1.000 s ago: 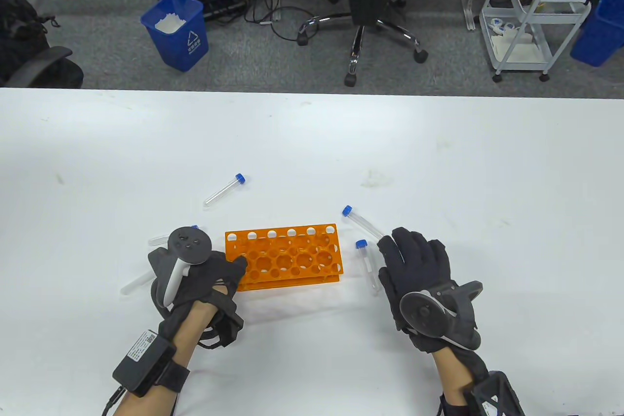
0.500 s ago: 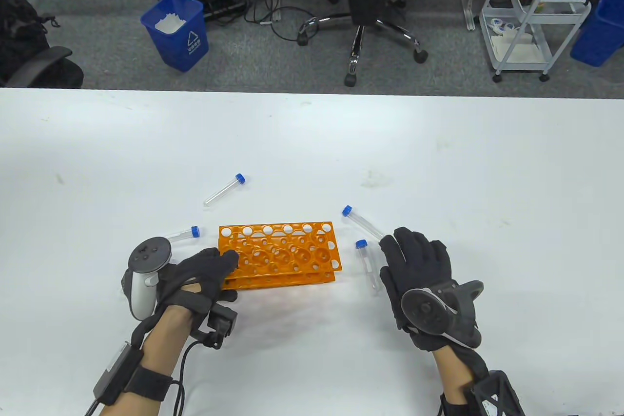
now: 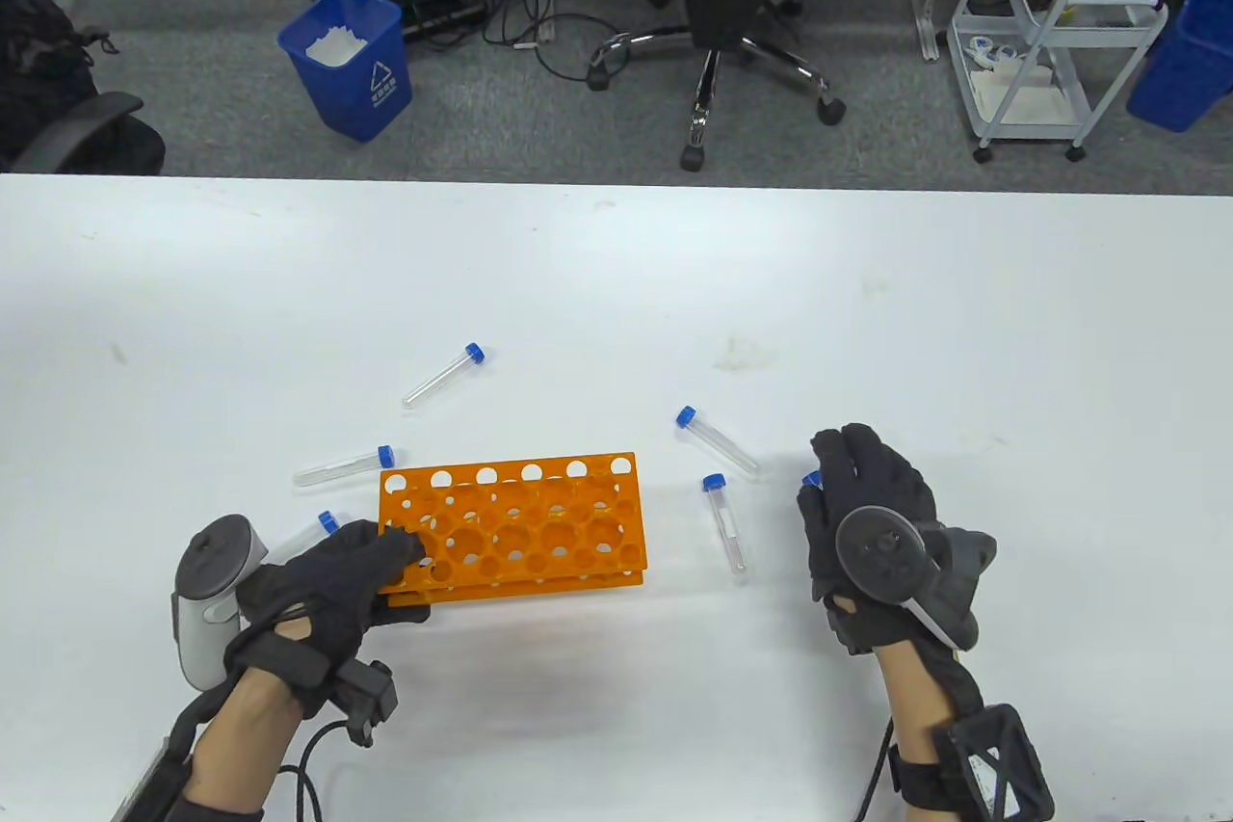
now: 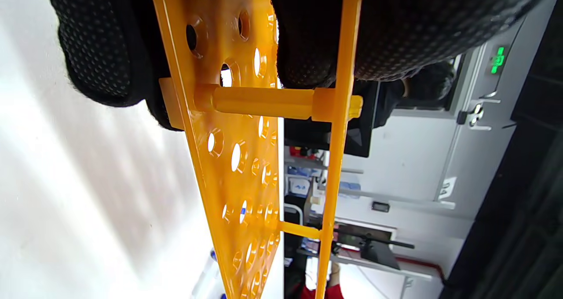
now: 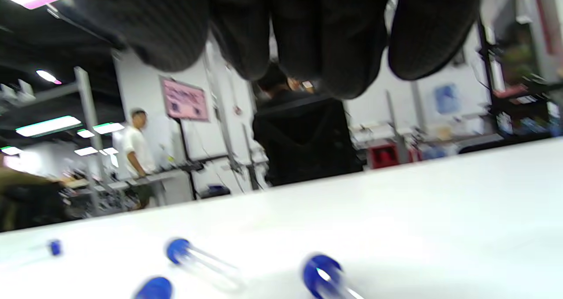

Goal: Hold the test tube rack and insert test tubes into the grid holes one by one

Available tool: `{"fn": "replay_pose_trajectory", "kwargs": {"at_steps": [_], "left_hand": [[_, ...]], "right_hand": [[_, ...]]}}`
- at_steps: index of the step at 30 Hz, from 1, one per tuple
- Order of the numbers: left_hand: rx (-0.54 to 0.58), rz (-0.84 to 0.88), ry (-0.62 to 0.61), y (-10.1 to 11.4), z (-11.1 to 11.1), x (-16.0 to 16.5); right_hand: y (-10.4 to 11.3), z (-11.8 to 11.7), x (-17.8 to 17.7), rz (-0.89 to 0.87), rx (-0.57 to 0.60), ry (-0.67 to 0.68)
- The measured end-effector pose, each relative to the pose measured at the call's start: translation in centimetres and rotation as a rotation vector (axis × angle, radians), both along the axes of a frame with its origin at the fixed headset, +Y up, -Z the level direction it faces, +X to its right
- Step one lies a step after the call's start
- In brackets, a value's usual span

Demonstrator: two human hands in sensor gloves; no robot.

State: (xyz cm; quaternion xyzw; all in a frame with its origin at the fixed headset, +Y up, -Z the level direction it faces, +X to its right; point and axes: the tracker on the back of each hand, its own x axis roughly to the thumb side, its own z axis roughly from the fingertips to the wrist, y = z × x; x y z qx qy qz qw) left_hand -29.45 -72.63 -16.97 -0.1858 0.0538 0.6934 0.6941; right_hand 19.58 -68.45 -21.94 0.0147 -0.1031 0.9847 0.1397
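**Rack in hand, tubes still loose on the surface**

A gloved left hand [image 3: 327,571] grips the left end of the orange test tube rack [image 3: 515,518], fingers [image 4: 308,35] pushed between its two plates while the thumb bears on the outer face — the rack sits near the front of the white surface [image 3: 616,282], every hole empty.

The right hand [image 3: 867,514] hovers to the right of the rack, its fingers curled downward; whether they already touch anything cannot be told. A blue cap [image 3: 811,479] peeks out at its left edge.

The count: one rack, and five tubes plainly visible — one far tube [image 3: 443,376] beyond the rack, one tube [image 3: 345,466] just behind its left corner, one partly hidden tube [image 3: 323,528] by the left hand, an angled tube [image 3: 718,439] and an upright-lying tube [image 3: 724,523] to the rack's right. The cap under the right hand suggests a sixth.

The risks, as judged from here: round tubes on a smooth surface are likely to roll if nudged by a descending glove. Thick gloved fingers may fumble a slim tube. The rack, held at one end only, could pivot or tip when a tube presses into a far hole.
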Motion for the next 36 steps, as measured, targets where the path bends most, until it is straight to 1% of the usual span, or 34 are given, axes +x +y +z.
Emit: {"fn": "replay_pose_trajectory", "kwargs": {"at_steps": [3, 7, 8, 11, 14, 21, 23, 30, 33, 36], "left_hand": [[0.010, 0.003, -0.009, 0.0, 0.3, 0.0], [0.008, 0.005, -0.037, -0.5, 0.6, 0.2], [0.002, 0.008, -0.044, -0.7, 0.7, 0.3], [-0.012, -0.005, -0.063, -1.2, 0.8, 0.5], [-0.020, -0.004, -0.078, -1.5, 0.9, 0.9], [-0.020, 0.000, -0.109, -1.8, 1.0, 1.4], [-0.020, 0.002, -0.112, -1.8, 1.0, 1.5], [-0.014, 0.008, -0.108, -2.0, 1.1, 1.5], [-0.016, 0.006, -0.112, -2.2, 1.2, 1.5], [-0.031, 0.012, -0.106, -2.6, 1.4, 1.4]], "right_hand": [[-1.2, -1.6, 0.2, 0.030, -0.070, -0.034], [-3.9, -3.6, -0.4, 0.143, -0.212, -0.084], [-4.3, -3.8, -0.6, 0.158, -0.235, -0.090], [-5.9, -4.7, -1.1, 0.209, -0.352, -0.117], [-6.9, -5.0, -1.2, 0.233, -0.410, -0.142], [-7.6, -5.1, -0.6, 0.189, -0.379, -0.156], [-7.7, -5.1, -0.5, 0.179, -0.360, -0.161], [-7.7, -5.1, -0.4, 0.163, -0.348, -0.171], [-7.2, -4.9, -0.1, 0.106, -0.341, -0.187], [-5.6, -4.3, 0.3, -0.024, -0.268, -0.206]]}}
